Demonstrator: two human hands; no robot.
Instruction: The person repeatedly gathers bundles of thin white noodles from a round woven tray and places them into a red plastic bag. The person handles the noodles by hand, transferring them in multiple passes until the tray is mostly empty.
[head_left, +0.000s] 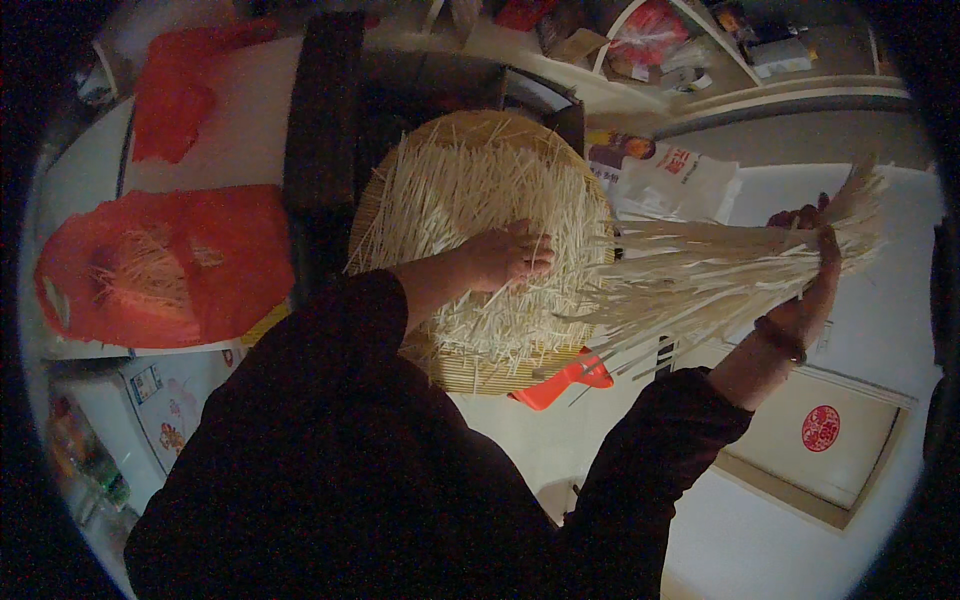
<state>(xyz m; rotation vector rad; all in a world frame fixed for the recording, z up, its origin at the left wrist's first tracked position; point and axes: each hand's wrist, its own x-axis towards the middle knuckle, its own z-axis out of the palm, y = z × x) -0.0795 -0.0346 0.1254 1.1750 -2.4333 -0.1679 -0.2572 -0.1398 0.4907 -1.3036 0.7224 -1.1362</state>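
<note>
A round woven tray (469, 375) with a ribbed rim lies before me, covered with a thick layer of pale, dry strands (465, 180) that look like noodles or straw. On top of the strands rests my left hand (514, 259), its fingers bent; whether it grips any is unclear. Out to the right, my right hand (817, 225) is closed around a large bundle of the same strands (720, 262). The bundle's long ends fan out leftward over the tray's right edge, and its short ends stick out beyond my hand. A bracelet circles my right wrist.
A red plastic bag (225, 255) with similar strands on it lies at the left. Beyond the tray's right rim are white plastic packaging (682, 180) and a dark open box (544, 97). An orange-red object (562, 382) sits under the tray's near edge. Shelves (795, 94) hold several items.
</note>
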